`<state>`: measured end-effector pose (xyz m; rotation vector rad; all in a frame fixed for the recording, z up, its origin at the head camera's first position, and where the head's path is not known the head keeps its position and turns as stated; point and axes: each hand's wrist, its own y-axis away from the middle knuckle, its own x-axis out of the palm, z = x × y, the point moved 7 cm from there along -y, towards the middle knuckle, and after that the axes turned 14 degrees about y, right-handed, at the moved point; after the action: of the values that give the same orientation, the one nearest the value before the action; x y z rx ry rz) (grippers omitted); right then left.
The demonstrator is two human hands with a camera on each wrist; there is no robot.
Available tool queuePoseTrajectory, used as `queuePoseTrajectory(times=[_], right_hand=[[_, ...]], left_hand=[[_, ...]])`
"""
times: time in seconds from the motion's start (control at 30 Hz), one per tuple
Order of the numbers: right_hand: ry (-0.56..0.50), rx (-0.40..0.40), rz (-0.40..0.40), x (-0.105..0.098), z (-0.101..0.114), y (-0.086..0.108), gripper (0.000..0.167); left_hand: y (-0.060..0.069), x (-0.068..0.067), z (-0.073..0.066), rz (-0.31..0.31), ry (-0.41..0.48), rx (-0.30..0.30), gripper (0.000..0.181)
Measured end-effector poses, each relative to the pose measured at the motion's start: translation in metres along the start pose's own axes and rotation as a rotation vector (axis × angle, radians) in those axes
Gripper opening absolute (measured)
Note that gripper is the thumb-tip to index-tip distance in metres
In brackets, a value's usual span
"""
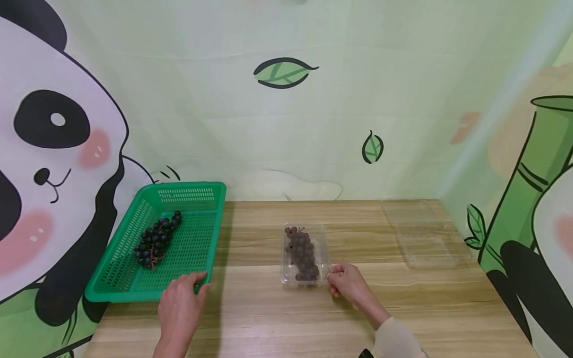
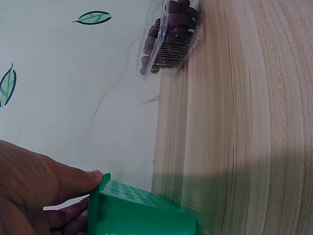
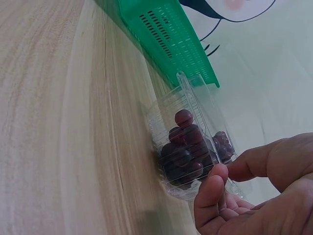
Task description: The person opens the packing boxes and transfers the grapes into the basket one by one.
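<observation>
My left hand (image 1: 181,304) holds the front right corner of a green plastic basket (image 1: 192,243); in the left wrist view the thumb lies against the basket's rim (image 2: 100,196). Inside the basket, toward its left side, lies a bunch of dark grapes (image 1: 157,241). A clear plastic clamshell box (image 1: 322,243) with another bunch of grapes (image 1: 302,253) inside rests on the table. Clear plastic appears to cover these grapes. At its front right corner, my right hand (image 1: 351,284) pinches the box edge between thumb and fingers, as the right wrist view shows.
More clear plastic packaging (image 1: 427,246) lies at the back right of the wooden table (image 1: 255,318). Behind the table hangs a pale green printed backdrop (image 1: 215,109) with panda and leaf pictures.
</observation>
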<state>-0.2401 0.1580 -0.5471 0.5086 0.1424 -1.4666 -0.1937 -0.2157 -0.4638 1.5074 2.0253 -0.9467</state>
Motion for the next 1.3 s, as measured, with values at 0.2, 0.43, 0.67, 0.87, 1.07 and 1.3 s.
queuePoseTrajectory(times=[0.2,0.43,0.67,0.87,1.07,1.3], right_hand=[[0.003,0.011,0.023,-0.001,-0.001,0.006,0.009],[-0.001,0.021,0.044,0.000,-0.005,0.015,0.004],[-0.012,0.025,0.053,0.000,-0.009,0.021,0.011],[-0.012,0.016,0.068,0.000,-0.011,0.026,0.020],[-0.008,0.020,0.077,0.002,-0.014,0.032,0.031],[-0.026,0.019,0.099,0.002,-0.015,0.037,0.034]], left_hand=[[0.000,0.000,-0.001,-0.009,0.008,0.005,0.026],[0.002,0.000,-0.002,-0.053,0.020,0.058,0.025],[0.004,0.000,-0.005,-0.114,0.030,0.128,0.025],[0.004,0.002,-0.005,-0.083,0.032,0.095,0.027],[0.003,0.004,-0.005,0.001,0.015,0.005,0.030],[0.005,0.007,-0.011,-0.035,0.025,0.019,0.032]])
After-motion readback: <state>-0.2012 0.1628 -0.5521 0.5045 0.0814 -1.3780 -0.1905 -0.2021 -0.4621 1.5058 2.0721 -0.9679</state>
